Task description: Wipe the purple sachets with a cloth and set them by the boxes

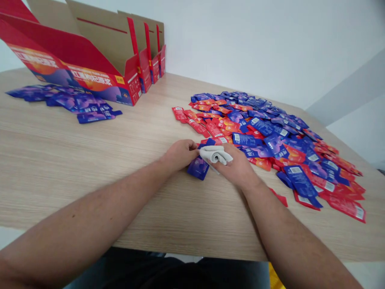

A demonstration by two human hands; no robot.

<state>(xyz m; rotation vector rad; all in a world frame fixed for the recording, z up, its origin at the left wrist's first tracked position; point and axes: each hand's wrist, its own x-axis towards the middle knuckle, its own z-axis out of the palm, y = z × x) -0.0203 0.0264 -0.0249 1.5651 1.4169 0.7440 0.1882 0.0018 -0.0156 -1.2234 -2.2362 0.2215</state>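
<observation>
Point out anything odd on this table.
A crumpled off-white cloth, pressed between the left hand and right hand, stands out as the only non-packet item nearby. A single blue foil sachet also lies apart from the loose red-and-blue sachet heap.

2 hands (pixel 180 154) (pixel 237 168), 1 cloth (pixel 215 154), 4 card boxes (pixel 99 82), pkts (pixel 258 138) uncountable.
</observation>
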